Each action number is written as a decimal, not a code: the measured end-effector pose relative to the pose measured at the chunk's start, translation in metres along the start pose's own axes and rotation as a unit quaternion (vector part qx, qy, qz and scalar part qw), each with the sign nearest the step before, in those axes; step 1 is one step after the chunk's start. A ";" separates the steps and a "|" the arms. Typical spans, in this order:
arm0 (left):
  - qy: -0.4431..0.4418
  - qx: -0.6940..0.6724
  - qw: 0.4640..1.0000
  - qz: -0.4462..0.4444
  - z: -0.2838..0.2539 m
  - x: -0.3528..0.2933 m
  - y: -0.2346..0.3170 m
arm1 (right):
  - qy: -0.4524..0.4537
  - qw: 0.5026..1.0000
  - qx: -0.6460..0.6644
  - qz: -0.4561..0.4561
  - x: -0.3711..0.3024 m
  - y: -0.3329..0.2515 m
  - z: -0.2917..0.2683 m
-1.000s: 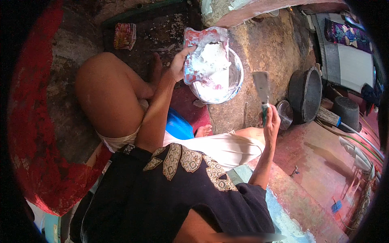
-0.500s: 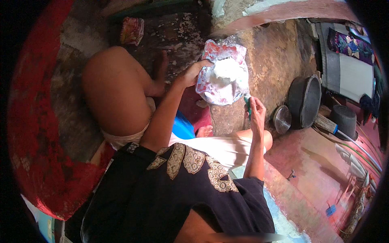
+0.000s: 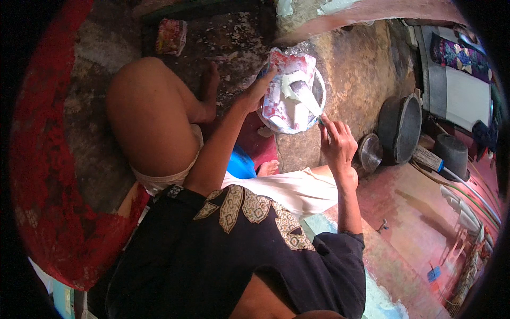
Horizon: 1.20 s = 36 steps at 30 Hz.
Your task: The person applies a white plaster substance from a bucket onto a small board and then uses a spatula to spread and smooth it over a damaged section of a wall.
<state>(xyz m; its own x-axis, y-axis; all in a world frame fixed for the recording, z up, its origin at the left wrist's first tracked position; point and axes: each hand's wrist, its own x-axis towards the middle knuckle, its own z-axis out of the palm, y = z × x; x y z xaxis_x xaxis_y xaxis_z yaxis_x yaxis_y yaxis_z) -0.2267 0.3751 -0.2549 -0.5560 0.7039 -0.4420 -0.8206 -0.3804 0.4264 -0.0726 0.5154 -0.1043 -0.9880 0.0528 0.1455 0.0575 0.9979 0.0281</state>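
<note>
My left hand point(image 3: 258, 92) is closed on the near-left edge of a red-and-white plastic packet point(image 3: 293, 63) smeared with white paste. Under the packet shows the round rim of a pale tub point(image 3: 322, 87). A lump of thick white paste point(image 3: 288, 81) lies in the middle. My right hand point(image 3: 339, 139) pinches the handle of a putty knife, mostly hidden by the fingers. The knife's wide, paste-coated blade point(image 3: 305, 97) reaches from the right into the paste.
A crumpled red wrapper point(image 3: 171, 37) lies on the paint-spattered floor, far left. To the right stand a large dark pot point(image 3: 401, 130), a round metal lid or dish point(image 3: 370, 151) and a dark bucket point(image 3: 451, 154). Something blue point(image 3: 241, 164) sits by my foot. Bent legs flank the tub.
My right hand has moved up, bringing the putty knife's blade from the tub's right edge into the paste. My left hand keeps its grip, with the packet tilted slightly differently.
</note>
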 end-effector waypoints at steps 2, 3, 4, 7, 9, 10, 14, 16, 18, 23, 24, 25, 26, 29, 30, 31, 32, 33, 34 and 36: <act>0.002 -0.022 1.000 -0.012 -0.001 0.001 -0.003 | -0.041 0.999 -0.013 -0.023 0.001 -0.001 -0.006; 0.002 -0.026 1.000 -0.012 -0.001 0.001 -0.004 | -0.059 0.998 -0.018 -0.034 0.002 -0.001 -0.009; 0.011 -0.028 0.999 -0.011 -0.002 0.001 -0.004 | -0.092 0.995 -0.024 -0.034 0.003 -0.001 -0.013; -0.004 -0.035 0.999 -0.004 -0.005 0.000 -0.001 | -0.120 0.992 -0.004 -0.036 0.008 0.003 -0.028; -0.010 -0.011 0.999 -0.038 -0.007 -0.001 0.003 | -0.099 0.991 0.081 0.023 0.011 0.008 -0.039; 0.001 0.007 0.999 -0.054 -0.009 -0.001 0.005 | -0.127 0.973 0.155 0.116 0.012 0.009 -0.042; -0.016 0.001 0.998 -0.062 -0.006 0.000 0.006 | -0.073 0.935 0.278 0.206 0.016 0.008 -0.038; 0.014 0.025 0.996 -0.082 -0.002 0.002 0.000 | -0.030 0.965 0.206 0.159 0.019 0.003 -0.029; 0.029 0.029 0.996 -0.079 -0.003 0.002 -0.003 | -0.051 0.994 0.081 0.052 0.020 -0.003 -0.022; 0.017 -0.008 0.999 -0.047 -0.021 -0.001 0.000 | -0.082 0.991 0.100 0.025 0.009 -0.002 -0.037; -0.013 -0.017 0.998 -0.051 -0.024 0.000 0.002 | -0.088 0.975 0.176 0.103 0.005 0.002 -0.042; -0.033 -0.027 0.997 -0.066 -0.025 0.001 0.004 | -0.102 0.966 0.195 0.135 0.003 0.010 -0.046; -0.043 -0.033 0.995 -0.082 -0.025 0.002 0.005 | -0.126 0.940 0.253 0.192 0.003 0.020 -0.049; -0.072 -0.039 0.994 -0.071 -0.022 0.003 0.007 | -0.167 0.828 0.468 0.258 0.001 0.049 -0.045; -0.061 -0.041 0.995 -0.069 -0.021 0.002 0.007 | -0.201 0.817 0.463 0.279 -0.002 0.060 -0.045; -0.058 -0.045 0.995 -0.066 -0.020 0.001 0.009 | -0.238 0.805 0.435 0.324 -0.006 0.067 -0.042; -0.054 -0.053 0.995 -0.061 -0.020 -0.001 0.010 | -0.256 0.782 0.472 0.317 -0.012 0.071 -0.037; -0.060 -0.056 0.995 -0.056 -0.019 -0.003 0.010 | -0.245 0.794 0.457 0.318 -0.017 0.071 -0.026; -0.067 -0.061 0.995 -0.051 -0.019 -0.005 0.012 | -0.261 0.764 0.501 0.312 -0.021 0.073 -0.021; -0.074 -0.048 0.994 -0.060 -0.017 -0.006 0.014 | -0.286 0.684 0.570 0.354 -0.028 0.070 -0.005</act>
<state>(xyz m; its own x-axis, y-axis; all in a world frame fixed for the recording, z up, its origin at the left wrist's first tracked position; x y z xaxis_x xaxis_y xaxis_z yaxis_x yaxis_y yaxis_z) -0.2372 0.3553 -0.2592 -0.4329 0.8256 -0.3620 -0.8931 -0.3381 0.2969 -0.0402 0.5840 -0.1013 -0.6829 0.2173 -0.6975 0.7242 0.0763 -0.6853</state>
